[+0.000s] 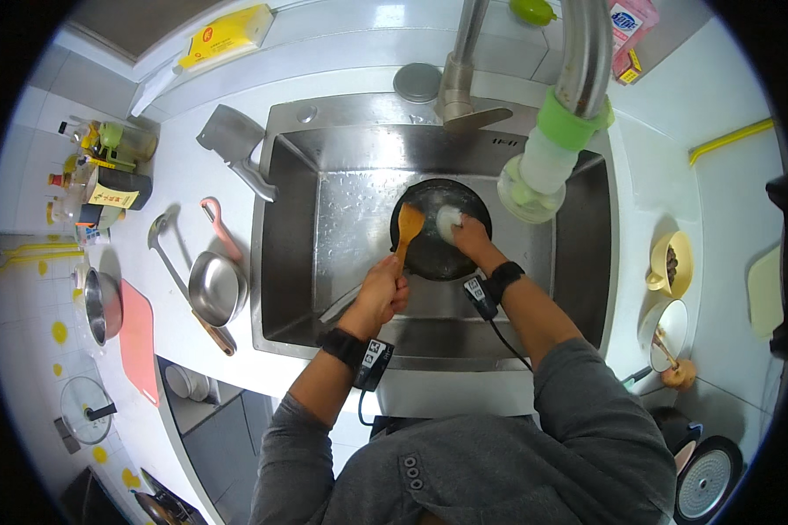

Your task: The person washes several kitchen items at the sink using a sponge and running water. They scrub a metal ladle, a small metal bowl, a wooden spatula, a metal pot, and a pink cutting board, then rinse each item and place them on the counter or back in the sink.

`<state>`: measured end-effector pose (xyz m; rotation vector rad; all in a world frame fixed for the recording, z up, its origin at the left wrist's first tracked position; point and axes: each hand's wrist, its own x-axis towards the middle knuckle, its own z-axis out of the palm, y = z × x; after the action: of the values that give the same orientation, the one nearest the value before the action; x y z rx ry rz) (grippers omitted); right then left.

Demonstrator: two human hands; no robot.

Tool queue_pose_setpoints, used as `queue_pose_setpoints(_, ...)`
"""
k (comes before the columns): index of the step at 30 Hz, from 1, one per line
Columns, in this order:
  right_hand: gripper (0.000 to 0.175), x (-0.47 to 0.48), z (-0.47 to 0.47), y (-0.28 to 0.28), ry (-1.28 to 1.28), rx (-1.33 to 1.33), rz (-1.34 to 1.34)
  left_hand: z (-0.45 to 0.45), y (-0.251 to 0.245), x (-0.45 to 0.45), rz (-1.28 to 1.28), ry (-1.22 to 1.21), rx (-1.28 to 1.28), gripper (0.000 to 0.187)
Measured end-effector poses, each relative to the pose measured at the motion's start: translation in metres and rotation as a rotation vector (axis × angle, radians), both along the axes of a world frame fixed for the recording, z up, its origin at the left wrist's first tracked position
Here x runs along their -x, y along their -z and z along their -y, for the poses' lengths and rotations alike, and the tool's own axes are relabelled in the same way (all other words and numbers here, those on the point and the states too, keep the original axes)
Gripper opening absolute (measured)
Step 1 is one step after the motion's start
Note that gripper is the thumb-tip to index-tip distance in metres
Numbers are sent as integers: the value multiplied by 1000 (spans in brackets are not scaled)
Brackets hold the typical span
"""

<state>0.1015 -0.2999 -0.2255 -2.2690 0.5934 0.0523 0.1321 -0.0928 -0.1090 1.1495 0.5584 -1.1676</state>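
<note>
A dark round pan [437,259] rests in the stainless steel sink [351,197]. My left hand [382,289] grips the handle of a wooden spatula [411,223], whose blade lies over the pan's left side. A pale handle, probably the pan's, runs beneath my left forearm; its join is hidden. In my right hand [473,237] is a white scrubbing pad or cloth [448,223], held against the inside of the pan. Water droplets dot the sink floor.
The faucet spout [532,177] with its green collar hangs over the sink's right part. Left on the counter lie a cleaver [233,138], a peeler [222,226], a ladle [171,262], a steel bowl [218,289] and a pink cutting board [138,341]. A yellow cup [683,262] stands right.
</note>
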Motion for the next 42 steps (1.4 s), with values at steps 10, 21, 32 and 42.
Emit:
queue_pose_setpoints(10,41,-4,-42,-53,198,-217,332,31,2,29,585,331,-182,25)
queue_pose_setpoints(21,58,-19,-54,-69,289,-231,249,22,-8,25,1184,606,-432,24)
queue_pose_setpoints(32,34,-22,-18,-1,-50,261,-86,-16,0,16,539,313,-260,29)
queue_pose_setpoints(42,28,-9,-14,1,49,53,232,5,-2,4,65,-55,14,24)
